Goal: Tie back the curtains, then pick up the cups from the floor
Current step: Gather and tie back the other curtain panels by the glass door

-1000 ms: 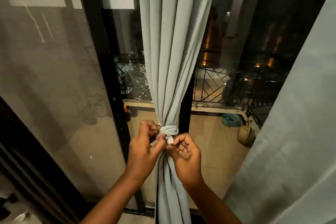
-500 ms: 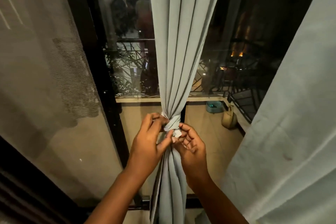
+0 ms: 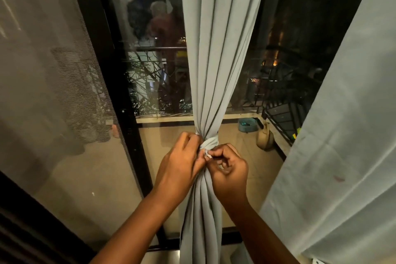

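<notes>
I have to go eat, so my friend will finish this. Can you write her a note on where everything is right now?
Left hand: grips the tie from the left side.
Right hand: pinches the tie's small fastener.
Middle curtain: bunched, with the tie wrapped around it.
Right curtain: hangs loose, no tie on it.
Done: middle curtain gathered and wrapped.
Left: finish fastening, tie the right curtain, then pick up the cups, which are not in view.

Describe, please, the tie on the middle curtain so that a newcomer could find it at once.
Start at the gathered middle curtain hanging before the dark glass door. Follow its folds down to the narrowest point, where both hands meet. There the tie is a band of the same pale cloth wrapped crosswise, while every fold around it runs lengthwise.
</notes>
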